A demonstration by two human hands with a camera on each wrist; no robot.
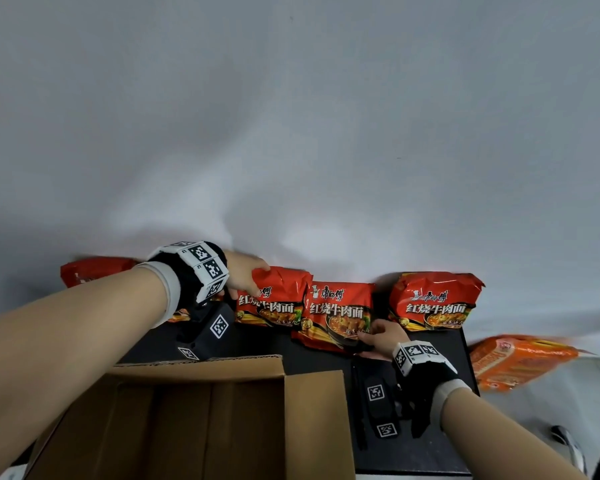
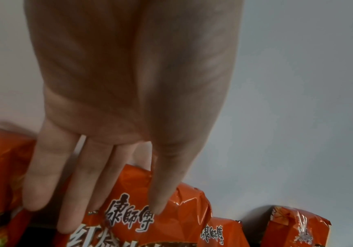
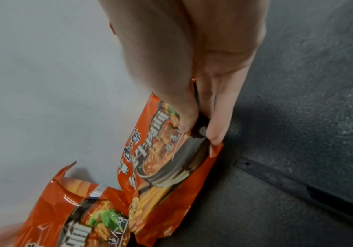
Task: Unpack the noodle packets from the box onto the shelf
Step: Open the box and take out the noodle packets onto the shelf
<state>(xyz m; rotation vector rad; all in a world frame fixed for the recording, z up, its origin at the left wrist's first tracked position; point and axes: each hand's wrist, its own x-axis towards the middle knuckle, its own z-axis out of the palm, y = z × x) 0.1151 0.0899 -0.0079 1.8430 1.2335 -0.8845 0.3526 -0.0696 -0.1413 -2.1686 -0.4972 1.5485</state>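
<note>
Several red noodle packets lean against the white wall on the black shelf (image 1: 257,341). My left hand (image 1: 248,277) (image 2: 107,208) lies with straight fingers on the top left of one packet (image 1: 274,303) (image 2: 171,217). My right hand (image 1: 378,336) (image 3: 198,127) pinches the lower right corner of the middle packet (image 1: 336,317) (image 3: 171,167) between thumb and fingers; this packet overlaps the left one. A third packet (image 1: 433,301) stands apart at the right, and another (image 1: 94,270) at the far left behind my forearm. The open cardboard box (image 1: 312,410) is in front; only cardboard shows inside it.
A blurred pile of orange packets (image 1: 520,362) lies past the shelf's right edge. The white wall (image 1: 326,133) closes the shelf behind the packets. A shoe (image 1: 568,441) shows on the floor at the lower right.
</note>
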